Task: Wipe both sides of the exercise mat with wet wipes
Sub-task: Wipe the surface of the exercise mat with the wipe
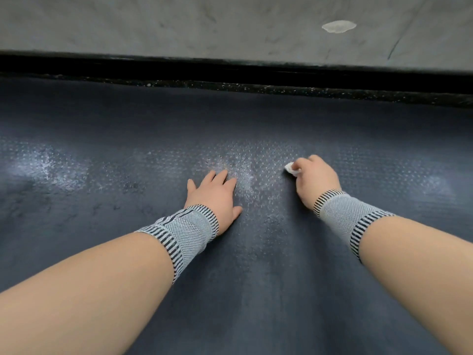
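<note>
A dark blue exercise mat (128, 124) with a dotted texture fills most of the view, with shiny wet patches across its middle. My left hand (213, 196) lies flat on the mat, fingers straight, pressing it down. To the right, my right hand (316, 179) grips a small bunched white wet wipe (291, 167) and holds it against the mat surface. Only a corner of the wipe shows past my fingers. Both wrists wear grey striped knitted bands.
Beyond the mat's far edge runs a strip of black speckled floor (358, 92), then a black baseboard (230, 70) below a scuffed grey wall (179, 24) with a chipped pale spot (338, 26).
</note>
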